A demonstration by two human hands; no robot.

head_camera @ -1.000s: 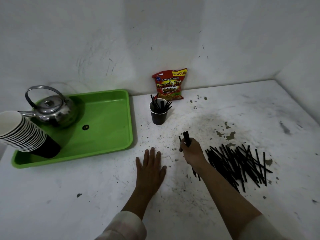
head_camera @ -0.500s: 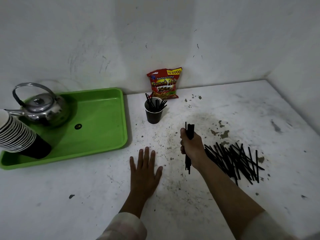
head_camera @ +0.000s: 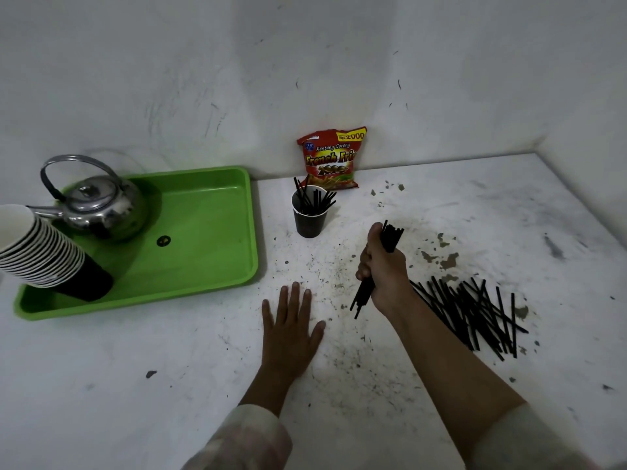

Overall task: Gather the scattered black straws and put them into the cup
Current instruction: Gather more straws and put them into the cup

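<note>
The right hand [head_camera: 383, 266] grips a bundle of straws [head_camera: 390, 237] upright mid-tabletop; the left hand [head_camera: 291, 330] lies flat, fingers straight. The cup [head_camera: 309, 220] stands near the back edge, before a snack bag [head_camera: 334, 159]. Loose straws [head_camera: 475, 313] lie rightward; a green tray [head_camera: 210, 212] holds a kettle [head_camera: 96, 201] and stacked cups [head_camera: 40, 252].

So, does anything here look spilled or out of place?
Yes. A pile of black straws lies scattered on the table, away from the cup. The stack of paper cups lies tipped over in the green tray.
</note>
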